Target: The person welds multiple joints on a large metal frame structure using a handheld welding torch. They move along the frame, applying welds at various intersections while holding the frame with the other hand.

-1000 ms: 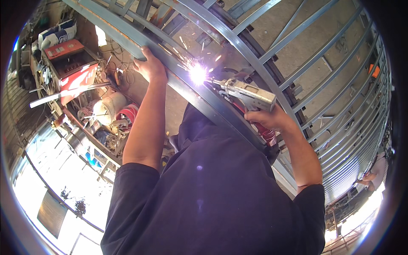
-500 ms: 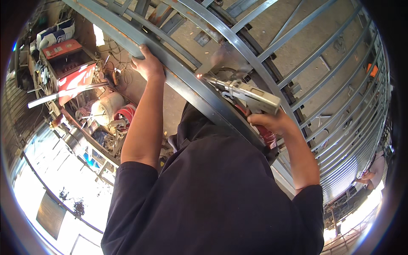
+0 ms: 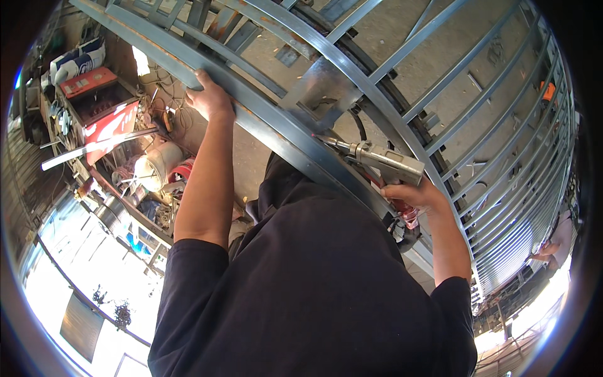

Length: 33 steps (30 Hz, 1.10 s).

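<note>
A long grey steel beam (image 3: 286, 129) runs diagonally in front of me, from the upper left toward the lower right. My left hand (image 3: 212, 102) is closed over its near edge, toward the far end. In my right hand (image 3: 416, 196) is a welding gun (image 3: 388, 161) with a grey metal body; my fingers wrap around its grip, partly hidden. Its narrow nozzle points left and reaches the beam's far side, where a tiny red spot glows. Beside the nozzle lies a flat shiny metal plate (image 3: 323, 91), against the frame's inner side.
A large curved steel frame (image 3: 465, 69) with many parallel bars fills the right. To the left stand a red open-topped box (image 3: 94, 94), a white bucket (image 3: 156, 164) and tangled cables (image 3: 179, 103). Another person (image 3: 553, 248) is at the far right edge.
The bright sparks at the nozzle have given way to a small red spot. The welding gun has moved slightly right and down along the beam. My left hand keeps its hold.
</note>
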Motion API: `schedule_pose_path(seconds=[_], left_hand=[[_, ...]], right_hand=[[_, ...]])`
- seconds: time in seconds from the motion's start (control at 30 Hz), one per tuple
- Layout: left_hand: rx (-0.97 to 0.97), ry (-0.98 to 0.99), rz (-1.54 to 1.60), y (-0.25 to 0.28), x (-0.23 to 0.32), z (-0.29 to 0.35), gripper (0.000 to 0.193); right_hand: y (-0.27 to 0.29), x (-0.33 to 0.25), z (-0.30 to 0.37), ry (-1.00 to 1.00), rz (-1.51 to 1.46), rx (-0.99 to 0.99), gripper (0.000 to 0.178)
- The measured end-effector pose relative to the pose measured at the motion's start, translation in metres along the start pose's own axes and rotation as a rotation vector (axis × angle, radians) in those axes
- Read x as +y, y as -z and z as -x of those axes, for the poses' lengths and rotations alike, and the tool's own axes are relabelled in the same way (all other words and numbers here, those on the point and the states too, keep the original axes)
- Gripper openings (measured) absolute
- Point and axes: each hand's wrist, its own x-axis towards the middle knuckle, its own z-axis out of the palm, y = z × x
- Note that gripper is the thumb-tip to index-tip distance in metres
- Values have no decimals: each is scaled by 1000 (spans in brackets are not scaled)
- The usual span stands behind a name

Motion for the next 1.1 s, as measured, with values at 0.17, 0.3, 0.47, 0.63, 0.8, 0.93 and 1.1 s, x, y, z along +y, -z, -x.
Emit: schedule_pose_path(seconds=[0.17, 0.3, 0.47, 0.63, 0.8, 0.93, 1.1], left_hand=[[2, 0, -5, 2, 8, 8, 92], [-21, -14, 12, 3, 7, 8, 94], [-23, -10, 12, 3, 3, 4, 97], [-32, -3, 9, 2, 1, 0, 97], [-16, -19, 12, 1, -1, -1, 97], [-14, -8, 12, 1, 4, 3, 96], [-37, 7, 40, 1, 4, 1, 96]], right_hand=[[-4, 0, -4, 32, 23, 32, 52], [-9, -7, -1, 22, -24, 77, 52], [-12, -8, 0, -28, -51, 84, 52], [-10, -8, 0, -60, -72, 41, 47], [-7, -2, -2, -60, -71, 25, 61], [-7, -2, -1, -72, -63, 21, 64], [-9, -5, 3, -56, -70, 47, 58]])
